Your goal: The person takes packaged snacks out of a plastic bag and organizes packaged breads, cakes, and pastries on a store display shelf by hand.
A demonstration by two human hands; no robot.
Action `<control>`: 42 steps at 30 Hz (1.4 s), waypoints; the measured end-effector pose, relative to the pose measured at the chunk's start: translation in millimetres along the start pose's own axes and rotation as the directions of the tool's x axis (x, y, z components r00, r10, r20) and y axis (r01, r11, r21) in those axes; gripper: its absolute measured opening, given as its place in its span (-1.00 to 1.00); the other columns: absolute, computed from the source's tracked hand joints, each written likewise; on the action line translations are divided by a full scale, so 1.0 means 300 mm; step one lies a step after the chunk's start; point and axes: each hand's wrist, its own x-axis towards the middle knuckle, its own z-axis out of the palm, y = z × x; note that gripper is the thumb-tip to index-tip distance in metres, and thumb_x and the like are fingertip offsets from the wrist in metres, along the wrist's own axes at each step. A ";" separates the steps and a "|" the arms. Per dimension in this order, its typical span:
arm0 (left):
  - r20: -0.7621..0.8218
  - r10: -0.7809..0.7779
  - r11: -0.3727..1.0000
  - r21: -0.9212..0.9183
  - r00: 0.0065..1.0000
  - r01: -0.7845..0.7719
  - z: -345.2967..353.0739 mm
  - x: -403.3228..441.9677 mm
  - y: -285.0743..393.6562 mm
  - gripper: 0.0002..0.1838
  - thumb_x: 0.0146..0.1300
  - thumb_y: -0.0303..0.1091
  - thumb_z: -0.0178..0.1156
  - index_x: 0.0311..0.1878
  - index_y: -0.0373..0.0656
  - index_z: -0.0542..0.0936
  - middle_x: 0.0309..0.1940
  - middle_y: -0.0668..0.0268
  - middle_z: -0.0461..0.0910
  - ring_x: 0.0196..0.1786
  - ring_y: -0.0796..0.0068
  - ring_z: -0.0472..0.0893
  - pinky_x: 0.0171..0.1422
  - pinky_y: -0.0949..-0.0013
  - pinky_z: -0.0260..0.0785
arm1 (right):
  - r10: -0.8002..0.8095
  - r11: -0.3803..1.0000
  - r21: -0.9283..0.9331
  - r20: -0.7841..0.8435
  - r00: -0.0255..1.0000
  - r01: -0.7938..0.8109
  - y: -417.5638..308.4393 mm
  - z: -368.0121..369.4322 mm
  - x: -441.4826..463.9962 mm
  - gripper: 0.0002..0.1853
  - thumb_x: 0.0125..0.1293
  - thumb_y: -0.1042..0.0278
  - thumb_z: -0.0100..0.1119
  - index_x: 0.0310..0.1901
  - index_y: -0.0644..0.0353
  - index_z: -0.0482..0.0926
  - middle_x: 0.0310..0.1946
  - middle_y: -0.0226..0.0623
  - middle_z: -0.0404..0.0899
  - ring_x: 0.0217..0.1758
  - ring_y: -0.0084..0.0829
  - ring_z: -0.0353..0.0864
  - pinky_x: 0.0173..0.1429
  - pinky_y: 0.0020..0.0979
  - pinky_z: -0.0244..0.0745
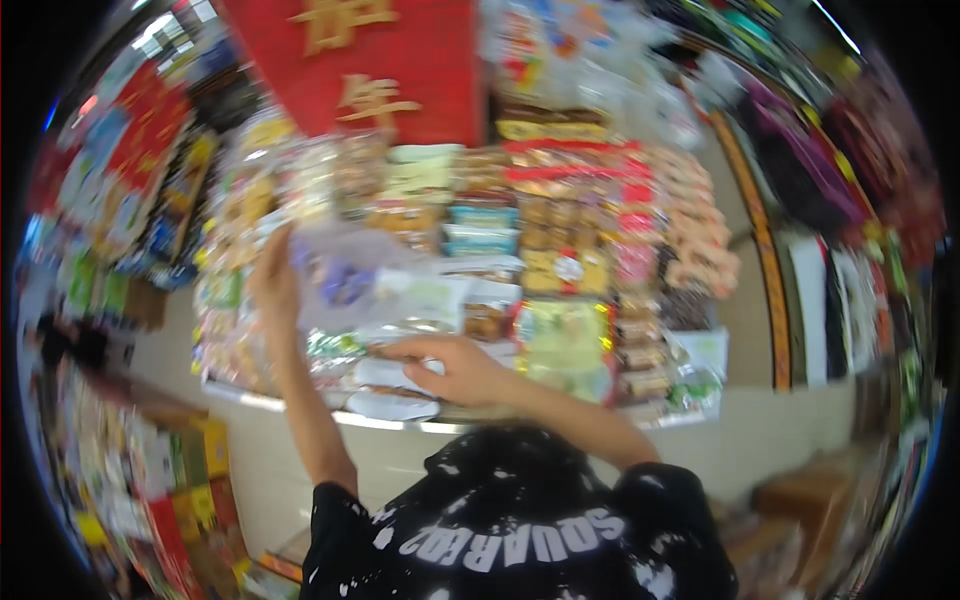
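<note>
Blur around a filmy bag [345, 283]

The left hand [274, 268] is at the bag's edge, fingers too smeared to tell if they grip. Well apart, the right hand [455, 367] parts thumb and forefinger near flat packets [395, 378]. The translucent bag's purple patch is illegible. Crinkled, glossy packs [565, 340] crowd the table [390, 425]; a red sign [425, 50] is cut off above.

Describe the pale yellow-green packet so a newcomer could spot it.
Find the red panel with gold characters, then drop down and right to the table's near edge. Beyond the right forearm lies the large packet. Its shiny gold-and-red border sets it apart from its neighbours.
</note>
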 end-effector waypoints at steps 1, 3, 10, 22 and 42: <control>-0.008 -0.041 0.999 0.007 0.999 0.041 0.022 -0.018 0.057 -0.70 0.31 -0.55 0.09 0.09 -0.22 0.60 -0.11 0.17 0.67 -0.09 0.52 0.61 0.02 0.38 0.43 | -0.001 1.000 0.028 -0.030 1.000 0.002 0.033 -0.045 -0.110 -0.66 0.30 0.31 0.12 0.07 0.24 0.54 -0.04 -0.05 0.60 -0.04 -0.24 0.64 0.07 -0.30 0.50; 0.009 -0.093 0.996 0.002 0.996 0.093 0.061 -0.063 0.172 -0.70 0.31 -0.53 0.10 0.09 -0.20 0.60 -0.18 0.19 0.69 -0.18 0.56 0.60 -0.07 0.37 0.44 | 0.362 0.932 0.153 -0.323 0.874 -0.329 0.176 -0.099 -0.349 -0.69 0.32 0.29 0.13 0.05 0.21 0.55 -0.05 -0.25 0.62 -0.07 -0.37 0.60 0.08 -0.36 0.48; 0.061 -0.113 0.839 0.541 0.992 0.062 0.244 -0.306 0.544 -0.56 0.28 -0.40 0.18 0.24 -0.14 0.49 -0.44 0.29 0.59 -0.40 0.58 0.50 -0.36 0.42 0.33 | 0.265 0.758 0.164 -0.962 0.069 -0.631 0.468 -0.315 -1.165 -0.74 0.33 0.40 0.10 0.01 0.29 0.53 -0.12 -0.20 0.60 -0.06 -0.39 0.58 0.04 -0.39 0.47; 0.980 -0.178 0.849 0.196 -0.084 0.490 0.985 -1.283 0.799 -0.29 0.29 0.10 0.07 0.33 -0.25 0.28 0.01 -0.20 0.52 0.05 -0.12 0.55 0.20 0.11 0.36 | 0.212 0.508 -0.324 -0.851 0.481 -0.798 0.492 -0.533 -1.432 -0.27 0.05 0.26 0.37 0.26 0.25 0.31 0.13 0.10 0.35 0.11 0.01 0.44 0.18 -0.14 0.40; 0.781 -0.537 0.502 -0.008 0.319 0.865 1.155 -1.533 0.855 -0.29 0.31 -0.28 0.14 0.43 -0.28 0.10 0.23 0.15 0.39 0.20 0.43 0.40 0.27 0.35 0.27 | 0.456 0.790 -0.170 -0.479 0.750 -0.589 0.544 -0.674 -1.469 0.03 0.03 0.38 0.34 0.44 0.38 -0.14 0.32 0.23 0.21 0.41 0.08 0.20 0.45 -0.19 0.13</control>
